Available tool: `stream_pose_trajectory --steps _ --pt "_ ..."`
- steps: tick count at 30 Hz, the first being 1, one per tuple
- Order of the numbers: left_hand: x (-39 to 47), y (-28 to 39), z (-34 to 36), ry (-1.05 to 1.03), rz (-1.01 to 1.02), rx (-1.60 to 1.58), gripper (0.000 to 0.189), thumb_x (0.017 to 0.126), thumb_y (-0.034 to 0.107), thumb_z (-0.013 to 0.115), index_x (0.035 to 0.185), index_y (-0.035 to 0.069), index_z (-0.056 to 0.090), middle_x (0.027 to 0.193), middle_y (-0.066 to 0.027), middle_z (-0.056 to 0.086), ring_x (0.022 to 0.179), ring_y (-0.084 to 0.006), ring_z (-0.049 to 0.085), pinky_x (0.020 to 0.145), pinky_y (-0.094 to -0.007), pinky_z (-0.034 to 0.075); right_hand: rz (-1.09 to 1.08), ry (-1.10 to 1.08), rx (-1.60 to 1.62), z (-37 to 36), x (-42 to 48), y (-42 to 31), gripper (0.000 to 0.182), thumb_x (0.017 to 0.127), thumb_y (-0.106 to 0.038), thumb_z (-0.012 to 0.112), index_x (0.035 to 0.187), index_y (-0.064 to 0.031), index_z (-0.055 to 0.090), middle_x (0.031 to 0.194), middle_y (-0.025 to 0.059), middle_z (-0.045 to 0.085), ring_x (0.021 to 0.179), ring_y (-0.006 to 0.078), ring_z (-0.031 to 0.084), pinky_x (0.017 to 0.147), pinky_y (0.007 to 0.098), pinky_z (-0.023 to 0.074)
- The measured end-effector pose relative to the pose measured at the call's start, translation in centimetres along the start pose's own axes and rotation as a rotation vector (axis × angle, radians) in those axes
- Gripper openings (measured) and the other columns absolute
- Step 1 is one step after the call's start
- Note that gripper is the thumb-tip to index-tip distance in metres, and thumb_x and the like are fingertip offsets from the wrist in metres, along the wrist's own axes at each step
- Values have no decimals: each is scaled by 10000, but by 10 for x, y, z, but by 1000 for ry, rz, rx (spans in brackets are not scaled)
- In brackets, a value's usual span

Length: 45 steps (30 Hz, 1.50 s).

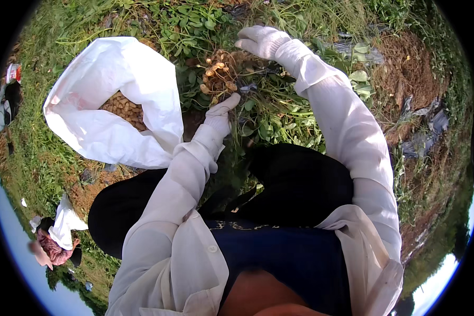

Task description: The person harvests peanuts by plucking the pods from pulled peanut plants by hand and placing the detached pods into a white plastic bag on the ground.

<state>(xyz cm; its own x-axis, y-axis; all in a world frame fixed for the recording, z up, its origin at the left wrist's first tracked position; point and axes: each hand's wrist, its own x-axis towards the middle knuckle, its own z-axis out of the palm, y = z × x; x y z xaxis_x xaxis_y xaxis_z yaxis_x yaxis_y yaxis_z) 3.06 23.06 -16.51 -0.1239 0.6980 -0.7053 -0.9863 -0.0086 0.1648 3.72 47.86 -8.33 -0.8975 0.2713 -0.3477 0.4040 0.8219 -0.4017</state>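
My left hand, in a white glove, grips an uprooted peanut plant near its roots. A cluster of pale peanut pods with thin roots sticks out beyond the glove, and leafy stems trail below it. My right hand, also gloved in white, is raised past the pods to the right, fingers somewhat apart and holding nothing. Beside my left forearm stands a wide-mouthed white woven sack. Loose peanuts lie inside it; the sack's folds hide part of them.
Peanut foliage and cut greenery cover the ground. Bare brown soil and torn plastic mulch film lie to the right. Another person with a white sack is at the lower left. My bent knees frame the near ground.
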Motion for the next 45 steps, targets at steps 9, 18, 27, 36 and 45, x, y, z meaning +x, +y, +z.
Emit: stream_pose_trajectory --steps 9,18,27,36,45 --pt "1 16 -8 222 -124 254 355 901 243 675 1192 47 617 1094 -89 677 902 -222 673 785 -365 566 112 -378 332 78 -111 -20 679 900 -638 435 1199 -53 604 1088 218 648 1087 355 598 954 412 444" --pt "68 41 -10 -134 192 108 573 987 469 315 1214 5 563 1151 -171 637 972 -322 658 864 -472 565 242 -299 777 64 -115 -11 628 867 -556 607 1069 38 629 880 142 670 827 205 610 756 354 471" --pt "11 19 -5 84 72 118 511 932 465 581 1313 133 509 1232 -108 595 995 -277 628 832 -447 545 276 -370 332 83 -91 -21 813 888 -663 443 1198 81 556 1144 279 618 1136 383 571 945 403 429" --pt "-15 -17 30 98 323 220 434 964 398 571 1272 95 540 1091 -20 620 943 -158 606 824 -306 499 391 -326 388 57 -109 -44 861 841 -695 475 1147 105 567 1096 298 630 1103 413 587 940 418 448" --pt "-2 14 -23 694 160 1039 467 885 485 656 1106 74 625 934 -91 669 730 -229 624 604 -360 514 395 -398 339 89 -91 -8 745 881 -608 493 1143 83 587 1157 277 613 1126 393 573 966 405 426"
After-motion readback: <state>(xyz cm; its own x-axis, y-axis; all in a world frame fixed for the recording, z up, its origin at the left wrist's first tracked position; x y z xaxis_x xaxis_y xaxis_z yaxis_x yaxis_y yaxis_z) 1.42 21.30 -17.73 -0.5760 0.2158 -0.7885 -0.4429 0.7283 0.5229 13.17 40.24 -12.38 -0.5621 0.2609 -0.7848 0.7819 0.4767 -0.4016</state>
